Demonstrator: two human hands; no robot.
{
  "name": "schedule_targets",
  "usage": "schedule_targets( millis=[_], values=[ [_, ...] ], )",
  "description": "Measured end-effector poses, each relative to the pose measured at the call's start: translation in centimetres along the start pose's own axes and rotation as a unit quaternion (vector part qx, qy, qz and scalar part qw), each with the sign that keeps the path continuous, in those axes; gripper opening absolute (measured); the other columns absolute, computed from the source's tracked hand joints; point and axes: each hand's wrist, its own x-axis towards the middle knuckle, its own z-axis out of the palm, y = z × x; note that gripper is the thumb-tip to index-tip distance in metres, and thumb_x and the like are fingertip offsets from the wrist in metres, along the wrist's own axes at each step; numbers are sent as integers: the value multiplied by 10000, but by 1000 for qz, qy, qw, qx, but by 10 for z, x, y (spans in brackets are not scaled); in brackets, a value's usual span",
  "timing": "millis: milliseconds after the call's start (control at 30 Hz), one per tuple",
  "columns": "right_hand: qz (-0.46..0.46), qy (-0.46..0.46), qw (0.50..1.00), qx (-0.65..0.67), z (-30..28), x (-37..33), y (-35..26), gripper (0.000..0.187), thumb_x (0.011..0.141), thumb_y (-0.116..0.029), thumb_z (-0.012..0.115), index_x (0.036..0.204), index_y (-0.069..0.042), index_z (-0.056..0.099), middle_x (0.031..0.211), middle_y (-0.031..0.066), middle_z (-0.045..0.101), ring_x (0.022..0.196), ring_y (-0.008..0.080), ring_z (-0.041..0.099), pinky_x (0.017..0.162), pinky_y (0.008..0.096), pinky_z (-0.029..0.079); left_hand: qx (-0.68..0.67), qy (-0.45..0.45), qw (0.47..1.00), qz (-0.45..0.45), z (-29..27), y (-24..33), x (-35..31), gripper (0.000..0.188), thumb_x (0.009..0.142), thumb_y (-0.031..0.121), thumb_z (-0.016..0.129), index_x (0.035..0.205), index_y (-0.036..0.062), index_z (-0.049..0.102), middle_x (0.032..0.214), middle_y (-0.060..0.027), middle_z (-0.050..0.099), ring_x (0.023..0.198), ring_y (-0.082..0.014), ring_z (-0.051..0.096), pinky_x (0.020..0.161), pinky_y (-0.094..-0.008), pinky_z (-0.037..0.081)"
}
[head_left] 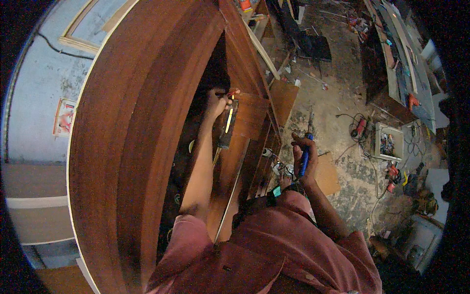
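Observation:
In my right hand (310, 154) is a screwdriver with a blue handle (304, 161), held away from the cabinet over the floor. Its dark shaft (310, 125) points to the far side. My left arm reaches into the dark opening of a brown wood-grain cabinet (147, 108). There my left hand (218, 104) is closed at the top of a narrow dark strip (223, 142) with a bright yellowish streak along it. A small red piece (233, 92) shows at its fingertips. What those fingers grip is too small to make out. Shadow hides the cabinet's inside.
To the right on the stained floor stands a white bin (390, 142) of small parts, near a red corded power tool (360, 128) and loose cables. A long workbench (391, 63) runs along the far right. A brown board (284, 100) leans beside the cabinet.

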Motion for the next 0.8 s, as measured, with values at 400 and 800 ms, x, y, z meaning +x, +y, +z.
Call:
schedule_targets(
  millis=[400, 800],
  values=[
    [-6, 12, 999, 53, 62, 16, 10, 267, 930, -149, 654, 1141, -44, 530, 1094, 132, 622, 992, 204, 607, 893, 341, 480, 130, 115, 981, 85, 6, -34, -69, 352, 816, 176, 691, 1092, -2, 564, 999, -134, 617, 958, -240, 582, 846, -364, 466],
    [134, 70, 958, 244, 135, 26, -5, 389, 833, -36, 726, 1155, -74, 510, 1010, 36, 541, 912, 142, 524, 801, 260, 454, 170, 107, 975, 95, 22, -24, -101, 321, 877, 174, 691, 1151, 14, 642, 1044, -135, 676, 969, -205, 621, 908, -315, 460]
  ],
)
